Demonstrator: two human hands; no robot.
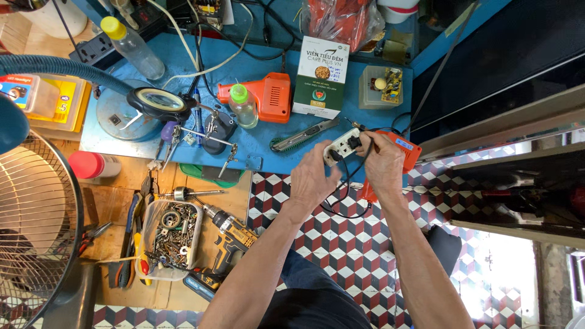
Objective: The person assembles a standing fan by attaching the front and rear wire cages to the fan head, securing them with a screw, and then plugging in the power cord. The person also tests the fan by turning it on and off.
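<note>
Work appears mid-course: left hand (312, 178) clamps the white socket block (342, 146) at one o'clock of the blue bench (274, 149), right hand (382, 163) pinches its black wire (347, 183), block not yet set down.

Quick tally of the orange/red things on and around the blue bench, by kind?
Orange soldering gun: 1
Orange meter, by the right hand: 1
Red-capped canister: 1
Bag of red-orange items: 1
Total: 4
The left hand holds a white part, not counted.
</note>
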